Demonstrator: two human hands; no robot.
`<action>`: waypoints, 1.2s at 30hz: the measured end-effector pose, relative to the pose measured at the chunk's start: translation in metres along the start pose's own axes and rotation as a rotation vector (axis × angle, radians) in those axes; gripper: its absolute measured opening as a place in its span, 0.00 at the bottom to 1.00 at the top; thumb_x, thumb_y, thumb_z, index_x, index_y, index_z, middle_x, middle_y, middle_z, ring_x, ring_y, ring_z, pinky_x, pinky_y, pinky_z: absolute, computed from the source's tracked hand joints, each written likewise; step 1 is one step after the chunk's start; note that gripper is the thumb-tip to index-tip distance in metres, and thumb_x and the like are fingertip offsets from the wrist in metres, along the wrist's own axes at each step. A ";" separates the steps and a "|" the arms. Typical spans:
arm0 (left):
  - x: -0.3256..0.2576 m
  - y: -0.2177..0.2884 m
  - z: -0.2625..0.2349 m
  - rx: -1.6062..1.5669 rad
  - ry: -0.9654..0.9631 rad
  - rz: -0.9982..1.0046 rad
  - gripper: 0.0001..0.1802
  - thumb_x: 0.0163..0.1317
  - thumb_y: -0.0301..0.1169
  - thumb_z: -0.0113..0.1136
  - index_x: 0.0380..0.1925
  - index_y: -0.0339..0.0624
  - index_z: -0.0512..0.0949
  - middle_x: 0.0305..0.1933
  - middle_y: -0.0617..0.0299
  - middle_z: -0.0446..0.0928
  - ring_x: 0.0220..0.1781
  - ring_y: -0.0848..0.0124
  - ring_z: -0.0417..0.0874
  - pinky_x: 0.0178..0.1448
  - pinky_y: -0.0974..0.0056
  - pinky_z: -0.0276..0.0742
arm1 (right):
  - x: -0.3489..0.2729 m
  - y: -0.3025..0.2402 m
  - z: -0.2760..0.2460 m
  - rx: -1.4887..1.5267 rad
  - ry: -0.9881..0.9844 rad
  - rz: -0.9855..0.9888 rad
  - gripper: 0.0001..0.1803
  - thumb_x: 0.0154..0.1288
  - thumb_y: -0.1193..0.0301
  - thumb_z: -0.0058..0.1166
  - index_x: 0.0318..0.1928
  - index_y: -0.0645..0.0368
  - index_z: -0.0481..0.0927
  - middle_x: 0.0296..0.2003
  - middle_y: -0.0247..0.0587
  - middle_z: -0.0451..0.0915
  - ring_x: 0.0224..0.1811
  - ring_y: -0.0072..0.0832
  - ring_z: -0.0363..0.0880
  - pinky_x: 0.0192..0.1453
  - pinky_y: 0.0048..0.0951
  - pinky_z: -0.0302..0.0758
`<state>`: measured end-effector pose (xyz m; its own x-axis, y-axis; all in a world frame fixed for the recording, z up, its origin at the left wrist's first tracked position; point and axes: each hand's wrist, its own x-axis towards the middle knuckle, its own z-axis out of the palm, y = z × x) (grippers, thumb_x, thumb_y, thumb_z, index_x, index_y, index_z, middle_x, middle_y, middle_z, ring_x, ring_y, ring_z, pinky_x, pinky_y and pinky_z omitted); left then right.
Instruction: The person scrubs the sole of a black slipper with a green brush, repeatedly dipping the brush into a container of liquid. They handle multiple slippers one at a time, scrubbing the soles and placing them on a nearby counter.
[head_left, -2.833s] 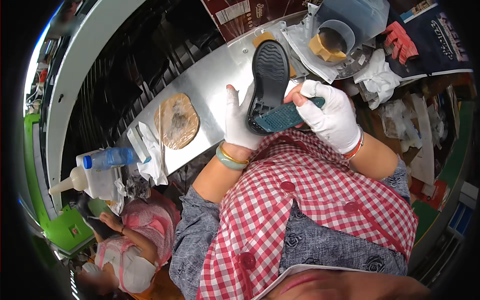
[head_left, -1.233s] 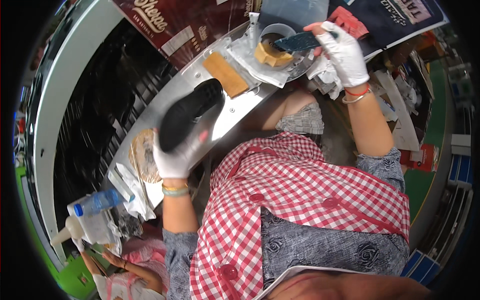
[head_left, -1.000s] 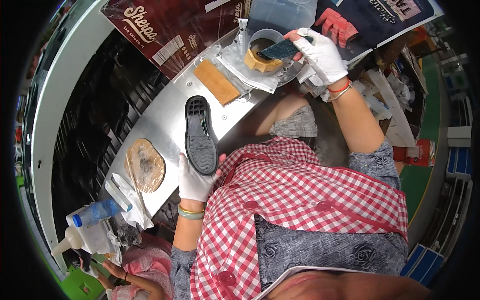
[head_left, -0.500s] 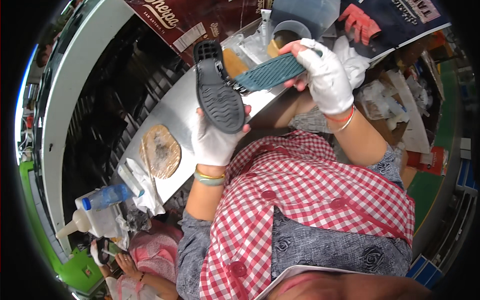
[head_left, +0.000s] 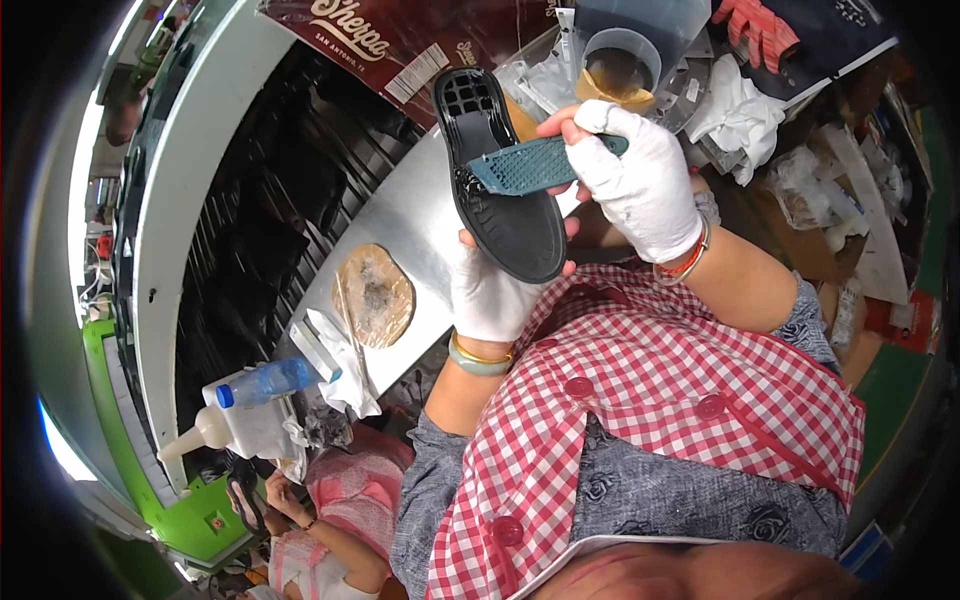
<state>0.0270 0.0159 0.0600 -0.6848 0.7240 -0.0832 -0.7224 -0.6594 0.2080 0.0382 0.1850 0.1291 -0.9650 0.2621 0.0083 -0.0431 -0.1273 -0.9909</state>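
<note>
Palm-up under a black shoe sole (head_left: 515,235), my left hand (head_left: 490,295) in a white fingerless glove grips its wide lower end. The sole stands tilted, its gridded narrow end pointing away from me, with wet-looking shine along its middle. My right hand (head_left: 640,180), gloved the same way, pinches a long flat teal piece with a textured face (head_left: 525,167); its exact kind is unclear. The teal piece's far end lies across the sole's middle, seemingly touching it. Beyond my right hand stands a clear cup (head_left: 620,65) with dark liquid and something yellowish inside.
On the metal table (head_left: 400,205) lies a round brown plastic-covered pad (head_left: 375,295). A blue-capped bottle (head_left: 265,382) and a white squeeze bottle (head_left: 225,430) are at left. Crumpled white cloth (head_left: 738,115) and a pink glove (head_left: 757,32) lie at right. Another person (head_left: 335,540) works at lower left.
The teal piece has come over the sole's middle from its right side. The sole has tilted, and its wavy ridges no longer show. The whole view has shifted.
</note>
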 end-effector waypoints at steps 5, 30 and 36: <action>-0.005 -0.004 0.001 0.158 0.069 0.007 0.40 0.57 0.52 0.58 0.63 0.42 0.57 0.58 0.46 0.66 0.57 0.41 0.70 0.45 0.44 0.80 | 0.009 -0.006 -0.006 -0.027 0.079 -0.187 0.09 0.65 0.72 0.48 0.36 0.64 0.79 0.27 0.33 0.78 0.26 0.17 0.78 0.31 0.18 0.77; -0.005 -0.004 -0.012 0.213 0.126 -0.023 0.41 0.58 0.60 0.50 0.62 0.42 0.58 0.57 0.49 0.67 0.55 0.54 0.71 0.38 0.57 0.76 | -0.012 -0.001 -0.010 -0.032 -0.125 0.136 0.12 0.68 0.68 0.44 0.36 0.61 0.78 0.24 0.31 0.78 0.20 0.15 0.75 0.22 0.12 0.67; -0.006 0.002 -0.021 0.216 0.197 -0.007 0.42 0.59 0.65 0.41 0.61 0.42 0.61 0.56 0.51 0.70 0.51 0.58 0.74 0.33 0.64 0.75 | -0.019 0.007 -0.006 -0.048 -0.194 0.191 0.11 0.67 0.68 0.47 0.36 0.61 0.78 0.28 0.32 0.77 0.21 0.16 0.77 0.22 0.12 0.67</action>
<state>0.0279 0.0061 0.0407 -0.7008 0.6610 -0.2683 -0.7043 -0.5813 0.4075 0.0579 0.1851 0.1209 -0.9862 0.0487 -0.1583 0.1522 -0.1105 -0.9822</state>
